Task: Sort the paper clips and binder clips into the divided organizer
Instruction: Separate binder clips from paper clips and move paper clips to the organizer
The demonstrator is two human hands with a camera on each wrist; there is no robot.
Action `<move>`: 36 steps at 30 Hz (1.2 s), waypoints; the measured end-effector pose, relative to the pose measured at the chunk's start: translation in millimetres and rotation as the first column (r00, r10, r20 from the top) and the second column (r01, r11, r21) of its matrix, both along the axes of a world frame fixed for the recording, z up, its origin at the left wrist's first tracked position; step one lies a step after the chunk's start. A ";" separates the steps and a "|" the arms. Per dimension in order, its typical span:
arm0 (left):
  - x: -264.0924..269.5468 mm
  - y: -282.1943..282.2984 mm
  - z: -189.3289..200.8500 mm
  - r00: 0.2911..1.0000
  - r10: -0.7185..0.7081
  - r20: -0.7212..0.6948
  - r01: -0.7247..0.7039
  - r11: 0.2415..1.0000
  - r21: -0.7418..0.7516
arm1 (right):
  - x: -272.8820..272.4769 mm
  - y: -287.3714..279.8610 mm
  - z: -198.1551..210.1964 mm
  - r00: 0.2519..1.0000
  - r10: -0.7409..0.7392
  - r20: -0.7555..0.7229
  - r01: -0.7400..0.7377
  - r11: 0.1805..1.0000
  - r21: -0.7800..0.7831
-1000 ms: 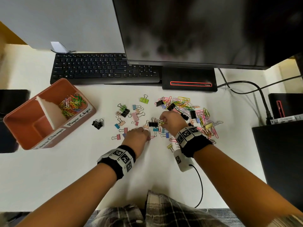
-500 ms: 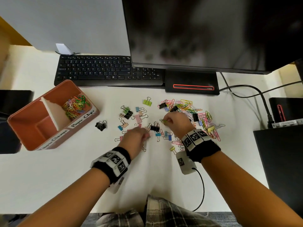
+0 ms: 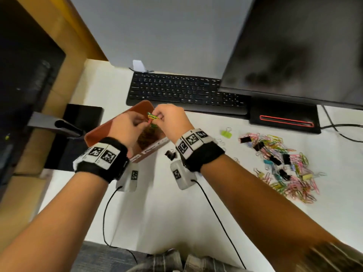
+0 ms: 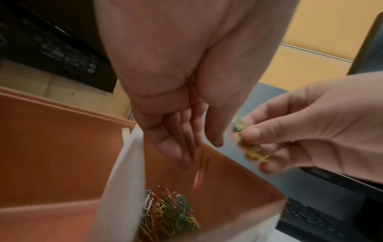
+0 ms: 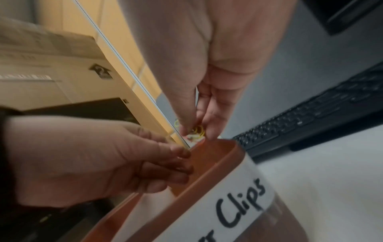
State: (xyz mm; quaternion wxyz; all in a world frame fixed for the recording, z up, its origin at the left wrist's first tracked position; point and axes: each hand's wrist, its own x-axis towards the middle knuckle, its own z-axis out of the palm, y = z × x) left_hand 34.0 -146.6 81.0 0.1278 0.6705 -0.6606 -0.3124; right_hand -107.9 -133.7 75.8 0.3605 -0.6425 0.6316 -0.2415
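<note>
The orange divided organizer (image 3: 100,132) stands left of centre, mostly hidden by both hands held over it. A white divider (image 4: 124,180) splits it, and the compartment labelled for paper clips holds several coloured paper clips (image 4: 170,212). My left hand (image 3: 137,124) hangs over that compartment with its fingers straight and pointing down (image 4: 201,153). A blurred pink-red clip (image 4: 197,179) falls below them. My right hand (image 3: 159,116) pinches a small bunch of yellow and green paper clips (image 4: 250,147) just above the organizer's far rim (image 5: 217,163).
A mixed pile of paper clips and binder clips (image 3: 284,163) lies on the white desk at right. A green binder clip (image 3: 225,133) and a black one (image 3: 170,154) lie nearer the organizer. Behind are a black keyboard (image 3: 186,91) and a monitor (image 3: 294,46).
Both hands left the clip pile and moved left to above the organizer. The right hand brought paper clips along; the left hand's fingers opened and a clip drops. The view swung left.
</note>
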 end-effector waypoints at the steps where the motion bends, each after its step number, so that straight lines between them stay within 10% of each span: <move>1: 3.3 -3.1 0.0 0.999 -0.007 0.039 0.007 1.000 -0.004 | 7.6 -3.6 -1.0 1.000 0.003 0.009 -0.003 1.000 0.027; 8: -3.6 29.8 10.8 0.979 -0.155 -0.133 0.136 0.980 -0.145 | -46.1 52.2 -13.2 0.997 -0.079 -0.015 0.078 0.992 -0.096; 15: -99.1 85.9 -37.3 0.855 -0.428 -0.292 0.452 0.892 0.017 | -157.8 165.1 -56.5 0.918 -0.357 -0.173 0.391 0.887 0.246; 23: -193.0 109.8 -73.8 0.766 -0.642 -0.039 0.641 0.757 0.130 | -188.8 189.1 -84.6 0.923 -0.305 -0.236 0.362 0.896 0.258; 36: -174.0 98.8 -86.4 0.927 -0.367 -0.083 0.372 0.926 0.069 | -197.8 178.2 -89.1 0.932 -0.128 -0.339 0.207 0.956 0.208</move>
